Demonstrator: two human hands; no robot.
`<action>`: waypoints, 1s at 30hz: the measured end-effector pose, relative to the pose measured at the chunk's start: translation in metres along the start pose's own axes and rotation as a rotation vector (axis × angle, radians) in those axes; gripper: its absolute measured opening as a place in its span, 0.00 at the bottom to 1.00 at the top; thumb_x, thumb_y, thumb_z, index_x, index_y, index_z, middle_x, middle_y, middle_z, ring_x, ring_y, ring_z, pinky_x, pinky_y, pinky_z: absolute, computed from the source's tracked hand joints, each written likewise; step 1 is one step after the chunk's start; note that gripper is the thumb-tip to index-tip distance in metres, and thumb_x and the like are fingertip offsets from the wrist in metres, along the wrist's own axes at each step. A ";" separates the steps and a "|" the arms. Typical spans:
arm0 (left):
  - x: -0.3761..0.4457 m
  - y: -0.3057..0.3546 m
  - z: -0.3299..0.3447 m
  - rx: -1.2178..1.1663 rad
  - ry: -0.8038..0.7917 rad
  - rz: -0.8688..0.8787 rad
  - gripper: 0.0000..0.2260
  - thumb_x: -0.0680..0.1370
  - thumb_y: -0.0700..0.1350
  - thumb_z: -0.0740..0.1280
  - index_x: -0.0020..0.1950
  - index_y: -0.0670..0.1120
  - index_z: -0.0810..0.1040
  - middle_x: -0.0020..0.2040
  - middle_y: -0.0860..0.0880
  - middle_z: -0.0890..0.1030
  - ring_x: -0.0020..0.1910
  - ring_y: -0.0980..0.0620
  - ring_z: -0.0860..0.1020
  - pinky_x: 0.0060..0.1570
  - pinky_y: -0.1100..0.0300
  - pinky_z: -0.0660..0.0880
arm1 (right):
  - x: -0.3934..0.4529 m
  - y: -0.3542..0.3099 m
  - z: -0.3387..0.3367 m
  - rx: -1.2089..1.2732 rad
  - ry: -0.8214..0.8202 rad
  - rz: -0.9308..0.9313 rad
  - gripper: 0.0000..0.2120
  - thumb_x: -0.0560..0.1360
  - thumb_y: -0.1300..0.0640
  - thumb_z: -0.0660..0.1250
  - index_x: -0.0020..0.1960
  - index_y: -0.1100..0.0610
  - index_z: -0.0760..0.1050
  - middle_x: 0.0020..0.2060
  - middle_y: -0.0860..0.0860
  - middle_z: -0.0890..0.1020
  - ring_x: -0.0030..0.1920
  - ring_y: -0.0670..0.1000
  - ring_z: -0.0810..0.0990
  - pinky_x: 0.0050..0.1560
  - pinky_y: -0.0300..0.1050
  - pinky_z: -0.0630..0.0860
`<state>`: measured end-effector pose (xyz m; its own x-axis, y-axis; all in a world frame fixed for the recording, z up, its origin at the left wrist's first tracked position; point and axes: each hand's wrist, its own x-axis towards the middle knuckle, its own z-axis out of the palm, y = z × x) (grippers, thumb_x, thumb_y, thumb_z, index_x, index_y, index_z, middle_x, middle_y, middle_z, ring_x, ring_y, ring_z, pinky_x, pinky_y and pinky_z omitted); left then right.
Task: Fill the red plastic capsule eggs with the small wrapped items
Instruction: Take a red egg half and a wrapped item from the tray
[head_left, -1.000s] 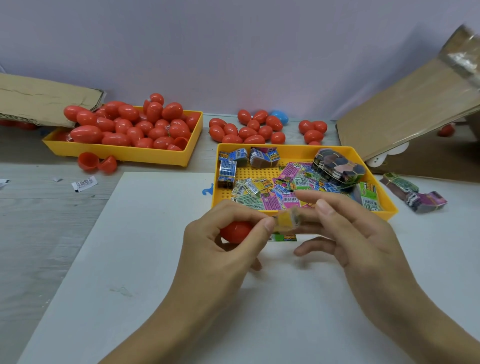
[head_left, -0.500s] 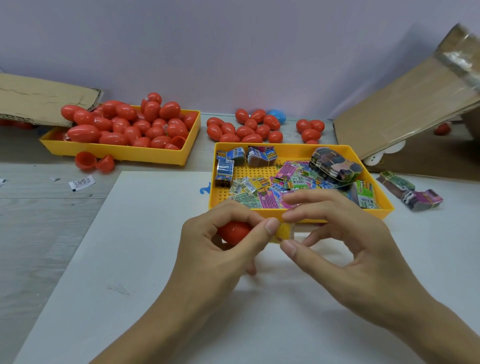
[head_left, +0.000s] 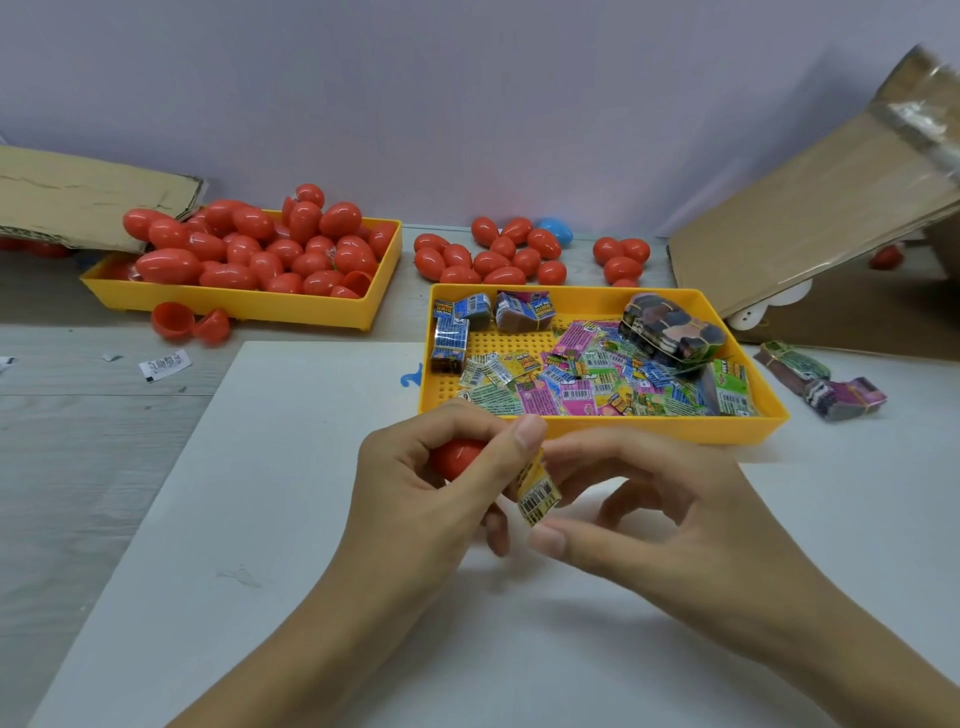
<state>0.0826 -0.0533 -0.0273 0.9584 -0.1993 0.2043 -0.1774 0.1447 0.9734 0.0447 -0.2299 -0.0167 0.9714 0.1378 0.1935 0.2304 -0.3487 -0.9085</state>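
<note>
Left hand (head_left: 431, 499) curled round one red capsule egg (head_left: 457, 457), just in front of near yellow tray (head_left: 649, 428). Right hand (head_left: 660, 514) pinching one yellow wrapped item (head_left: 537, 491) beside egg. Two yellow trays in all: near one holding loose packets (head_left: 587, 384), too many to count; far-left tray (head_left: 249, 306) heaped with red eggs (head_left: 249, 244). One blue egg (head_left: 556, 231) behind near tray. Two egg halves (head_left: 189, 323) left of it.

Lilac wall (head_left: 467, 78), grey wood-grain table (head_left: 67, 441)
</note>
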 end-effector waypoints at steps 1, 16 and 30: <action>0.000 0.000 0.000 0.003 0.002 0.002 0.10 0.70 0.53 0.74 0.37 0.47 0.85 0.34 0.50 0.78 0.25 0.50 0.76 0.24 0.60 0.74 | -0.001 0.000 0.001 0.001 0.003 0.006 0.20 0.62 0.41 0.77 0.53 0.43 0.82 0.46 0.43 0.85 0.50 0.48 0.84 0.41 0.47 0.81; 0.003 0.001 -0.001 -0.102 -0.124 -0.126 0.16 0.71 0.56 0.69 0.36 0.45 0.85 0.35 0.42 0.78 0.31 0.50 0.78 0.24 0.59 0.73 | 0.007 -0.005 -0.007 0.269 0.013 0.167 0.03 0.68 0.54 0.72 0.39 0.53 0.83 0.32 0.52 0.83 0.33 0.47 0.82 0.30 0.38 0.74; 0.000 -0.002 0.001 -0.008 -0.034 -0.041 0.05 0.70 0.41 0.73 0.37 0.40 0.84 0.35 0.45 0.77 0.27 0.50 0.77 0.22 0.61 0.71 | 0.006 -0.004 -0.006 0.183 0.075 0.130 0.09 0.69 0.52 0.71 0.49 0.45 0.83 0.39 0.48 0.84 0.38 0.47 0.83 0.31 0.37 0.74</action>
<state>0.0832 -0.0546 -0.0288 0.9566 -0.2382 0.1680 -0.1363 0.1438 0.9802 0.0498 -0.2330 -0.0097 0.9954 0.0312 0.0908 0.0950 -0.1845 -0.9782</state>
